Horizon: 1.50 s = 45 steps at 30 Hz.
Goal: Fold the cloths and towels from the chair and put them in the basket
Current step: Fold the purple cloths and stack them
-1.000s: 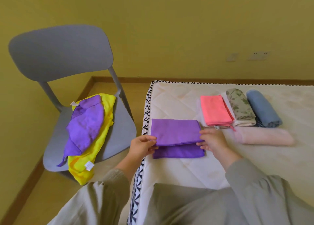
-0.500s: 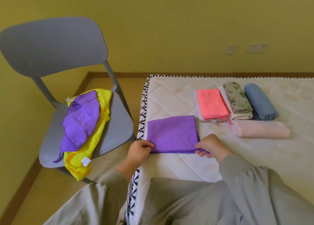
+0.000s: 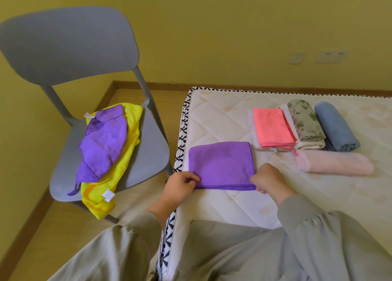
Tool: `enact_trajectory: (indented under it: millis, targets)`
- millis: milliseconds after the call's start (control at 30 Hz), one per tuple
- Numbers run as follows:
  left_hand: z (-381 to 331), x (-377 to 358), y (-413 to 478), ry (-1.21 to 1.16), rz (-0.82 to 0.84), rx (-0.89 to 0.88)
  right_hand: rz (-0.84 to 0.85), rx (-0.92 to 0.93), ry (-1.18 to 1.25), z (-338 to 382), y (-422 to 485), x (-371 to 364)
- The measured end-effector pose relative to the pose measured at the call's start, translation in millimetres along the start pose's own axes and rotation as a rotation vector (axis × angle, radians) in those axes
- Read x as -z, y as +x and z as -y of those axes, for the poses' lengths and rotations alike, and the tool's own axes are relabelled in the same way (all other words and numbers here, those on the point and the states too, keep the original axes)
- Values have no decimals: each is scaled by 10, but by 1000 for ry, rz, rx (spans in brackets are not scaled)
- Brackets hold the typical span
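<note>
A folded purple cloth (image 3: 222, 164) lies flat on the mattress (image 3: 244, 208) near its left edge. My left hand (image 3: 180, 187) pinches the cloth's near left corner and my right hand (image 3: 269, 180) pinches its near right corner. On the grey chair (image 3: 148, 153) to the left lie an unfolded purple cloth (image 3: 104, 144) and, under it, a yellow cloth (image 3: 118, 174). No basket is in view.
Folded items sit at the back right of the mattress: a pink cloth (image 3: 272, 127), a floral roll (image 3: 305, 123), a blue roll (image 3: 335, 127) and a pale pink roll (image 3: 335, 164). A yellow wall with sockets (image 3: 331, 56) stands behind. Wooden floor lies around the chair.
The purple cloth's upper layer was drawn towards me, so its edges now line up in one neat rectangle. Both hands moved to the near corners.
</note>
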<state>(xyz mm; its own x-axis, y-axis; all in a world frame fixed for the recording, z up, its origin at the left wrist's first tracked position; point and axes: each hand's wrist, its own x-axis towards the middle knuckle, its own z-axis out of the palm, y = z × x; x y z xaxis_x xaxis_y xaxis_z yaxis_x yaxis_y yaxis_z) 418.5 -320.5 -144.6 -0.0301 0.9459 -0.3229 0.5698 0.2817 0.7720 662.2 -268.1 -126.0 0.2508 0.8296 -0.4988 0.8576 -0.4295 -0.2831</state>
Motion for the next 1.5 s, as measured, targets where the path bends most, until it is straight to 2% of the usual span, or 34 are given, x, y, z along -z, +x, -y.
enact_trajectory:
  millis: [67, 167, 233, 367, 633, 800, 867, 967, 1100, 1233, 1333, 1433, 1500]
  targets:
    - [9, 28, 6, -69, -41, 7, -121, 43, -178, 51, -46, 9]
    - [42, 139, 57, -210, -188, 49, -395, 337, -261, 255, -109, -101]
    - [65, 220, 138, -225, -278, 68, -339, 501, -232, 420, -165, -244]
    - [78, 326, 379, -59, -336, 17, -134, 483, -338, 461, -115, -534]
    - [-6, 258, 828, 265, -205, -212, -161, 489, -339, 419, 10, -640]
    - [-123, 125, 955, 312, -191, -331, -157, 491, -334, 413, 39, -666]
    - [-152, 127, 1007, 257, -202, -295, -161, 492, -331, 409, 51, -670]
    - [-144, 235, 1077, 23, -217, -102, -164, 501, -331, 414, 63, -668]
    - [-100, 343, 1096, -369, -123, 126, -156, 501, -346, 422, 60, -657]
    - [-135, 397, 1098, -560, -134, 320, -152, 501, -351, 424, 44, -657]
    - [-232, 361, 1117, -448, -78, 378, -160, 501, -345, 438, 47, -662]
    - [-293, 239, 1104, -113, -111, 244, -154, 494, -337, 431, 50, -669]
    - [-270, 187, 1087, -7, -204, 198, -157, 498, -338, 417, 49, -675]
